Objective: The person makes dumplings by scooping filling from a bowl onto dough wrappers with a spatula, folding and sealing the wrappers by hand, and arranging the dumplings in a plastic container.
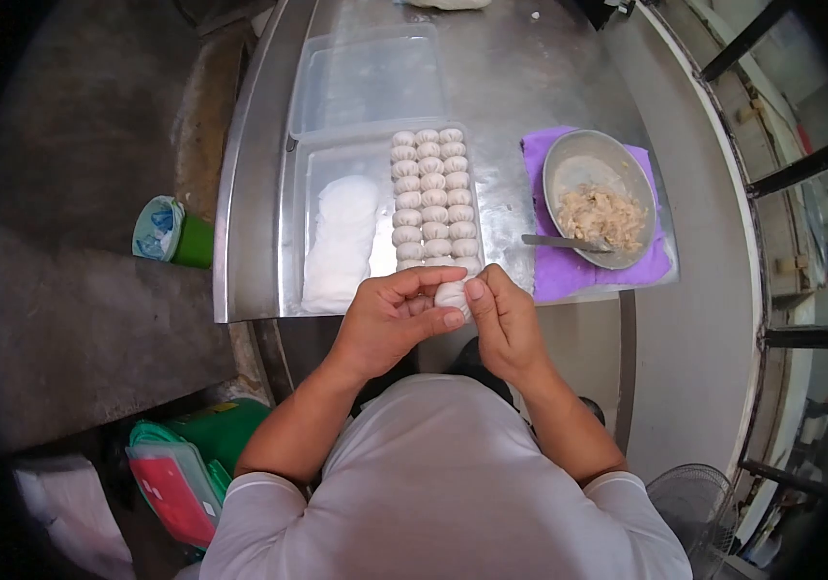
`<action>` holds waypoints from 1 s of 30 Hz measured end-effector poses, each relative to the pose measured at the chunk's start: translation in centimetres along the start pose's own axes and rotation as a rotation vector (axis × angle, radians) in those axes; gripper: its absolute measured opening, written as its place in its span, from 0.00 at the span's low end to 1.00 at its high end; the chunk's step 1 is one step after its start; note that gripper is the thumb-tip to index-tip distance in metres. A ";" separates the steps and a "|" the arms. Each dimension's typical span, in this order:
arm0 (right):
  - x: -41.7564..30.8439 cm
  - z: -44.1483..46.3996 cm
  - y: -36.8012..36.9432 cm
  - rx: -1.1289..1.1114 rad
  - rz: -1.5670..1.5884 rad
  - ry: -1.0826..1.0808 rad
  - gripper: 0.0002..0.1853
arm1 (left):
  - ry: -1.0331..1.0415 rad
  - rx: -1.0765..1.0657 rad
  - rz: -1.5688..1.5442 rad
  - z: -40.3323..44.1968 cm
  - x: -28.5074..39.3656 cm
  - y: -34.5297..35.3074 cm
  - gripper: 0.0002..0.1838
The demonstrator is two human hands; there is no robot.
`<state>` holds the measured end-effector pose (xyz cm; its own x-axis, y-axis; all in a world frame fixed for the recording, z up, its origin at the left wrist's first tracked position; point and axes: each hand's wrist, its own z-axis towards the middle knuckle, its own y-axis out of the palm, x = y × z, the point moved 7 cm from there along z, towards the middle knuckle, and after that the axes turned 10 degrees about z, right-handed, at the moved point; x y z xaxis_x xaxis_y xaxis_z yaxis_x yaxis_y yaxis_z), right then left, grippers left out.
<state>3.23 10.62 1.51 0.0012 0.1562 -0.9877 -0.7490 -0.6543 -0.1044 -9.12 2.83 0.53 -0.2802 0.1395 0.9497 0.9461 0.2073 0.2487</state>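
Between my two hands, just off the table's front edge, is a small white pleated dumpling [452,299]. My left hand [390,319] cups it with fingers and thumb curled round its side. My right hand [503,319] pinches its right side between thumb and bent fingers. Right beyond my hands, rows of finished dumplings [432,191] fill the right part of a clear plastic tray [313,184]. A stack of thin white wrappers [342,242] lies in the tray's left part. A metal bowl [583,155] of chunky pale filling [602,215] stands to the right, with a spoon [554,242] resting in it.
Under the bowl is a purple cloth [569,275] on the steel table [511,77]. A clear lid or second tray [366,77] lies behind the dumplings. On the left stand a green bin [192,242] and, lower down, green and red containers [177,493]. A mesh fan [689,503] is at lower right.
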 end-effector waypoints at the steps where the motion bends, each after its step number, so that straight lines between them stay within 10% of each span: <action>1: 0.0 0.0 0.4 0.013 0.055 -0.007 0.16 | 0.020 -0.011 -0.030 -0.1 0.1 -0.3 0.25; 30: -0.9 4.9 3.6 -0.054 0.395 0.065 0.14 | 0.247 0.119 -0.039 0.1 3.7 -3.6 0.19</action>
<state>-2.70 11.73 2.56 -0.2369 -0.1611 -0.9581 -0.6642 -0.6929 0.2808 -13.62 2.65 3.17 -0.2544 -0.1084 0.9610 0.9055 0.3222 0.2761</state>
